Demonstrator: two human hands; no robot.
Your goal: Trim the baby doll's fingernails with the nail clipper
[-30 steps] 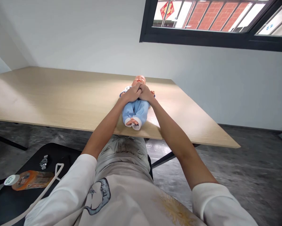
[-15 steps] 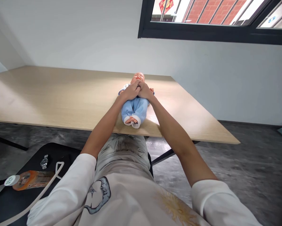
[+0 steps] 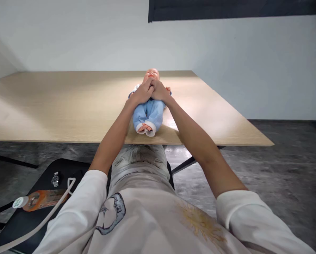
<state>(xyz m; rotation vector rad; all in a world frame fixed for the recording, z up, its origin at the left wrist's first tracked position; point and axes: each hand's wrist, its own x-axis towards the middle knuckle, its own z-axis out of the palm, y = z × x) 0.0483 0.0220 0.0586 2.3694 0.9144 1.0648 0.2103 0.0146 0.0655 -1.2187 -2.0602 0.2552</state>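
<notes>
The doll (image 3: 148,112) lies face up on the tabletop (image 3: 75,106), feet toward its near edge; probably light, soft-bodied with a smoother, stiffer head, best held around the torso. Left hand (image 3: 142,94) and right hand (image 3: 160,91) meet on its chest; whether either grip is closed, I cannot tell. Nearer than the tabletop, leftward, a chair (image 3: 20,223) bears a capped bottle (image 3: 44,200) on its side, contents unclear
</notes>
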